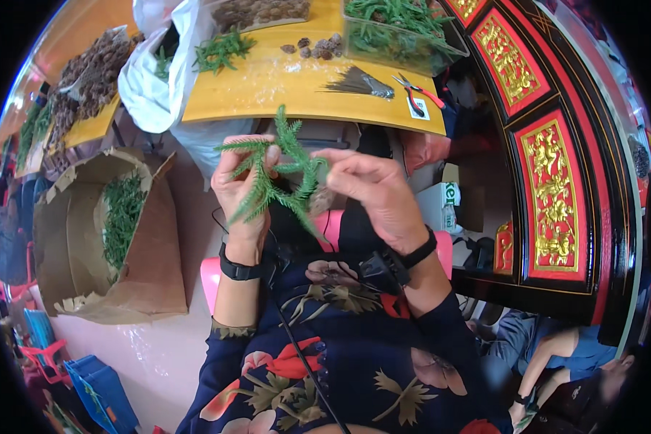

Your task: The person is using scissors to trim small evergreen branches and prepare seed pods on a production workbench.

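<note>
A green artificial pine sprig with several needled branches is held up in front of my lap, just short of the table's front edge. My left hand grips it from the left, thumb and fingers closed near where its branches meet. On the other side, my right hand has thumb and forefinger pinched at the tip of a curved branch. Whether a thin wire also sits in that pinch is too small to tell. A pale roundish thing behind the sprig is partly hidden.
The yellow table bears pine cones, dark wire stems, red-handled pliers, loose sprigs, a clear bin of greenery and a white bag. An open cardboard box stands left. Another person's arm shows lower right.
</note>
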Available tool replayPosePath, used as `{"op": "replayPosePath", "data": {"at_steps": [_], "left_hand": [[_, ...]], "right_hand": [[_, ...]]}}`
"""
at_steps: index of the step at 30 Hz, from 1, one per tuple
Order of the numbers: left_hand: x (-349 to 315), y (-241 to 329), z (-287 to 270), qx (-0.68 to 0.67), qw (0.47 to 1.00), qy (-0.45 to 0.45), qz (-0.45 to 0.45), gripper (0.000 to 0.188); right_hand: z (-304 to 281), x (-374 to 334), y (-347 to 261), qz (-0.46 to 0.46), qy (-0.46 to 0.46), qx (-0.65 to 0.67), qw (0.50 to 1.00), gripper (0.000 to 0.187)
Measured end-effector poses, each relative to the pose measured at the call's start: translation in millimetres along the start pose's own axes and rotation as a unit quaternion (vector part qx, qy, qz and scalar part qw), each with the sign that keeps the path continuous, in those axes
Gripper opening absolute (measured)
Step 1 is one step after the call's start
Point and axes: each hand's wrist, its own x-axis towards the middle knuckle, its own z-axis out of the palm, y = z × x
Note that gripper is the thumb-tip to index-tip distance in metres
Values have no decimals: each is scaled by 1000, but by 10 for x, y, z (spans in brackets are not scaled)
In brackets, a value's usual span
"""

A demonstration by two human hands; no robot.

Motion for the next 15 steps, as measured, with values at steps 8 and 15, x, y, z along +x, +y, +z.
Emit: {"op": "replayPosePath", "data": {"at_steps": [8,15], "left_hand": [[-108,130,86,52,998,-42,-9,18],[-202,92,260,-15,987,-115,-109,20]], "right_hand": [[-78,-194,-111,-128,33,-136,982,5],[-143,-204,-6,-65,49,-160,984,7]]}}
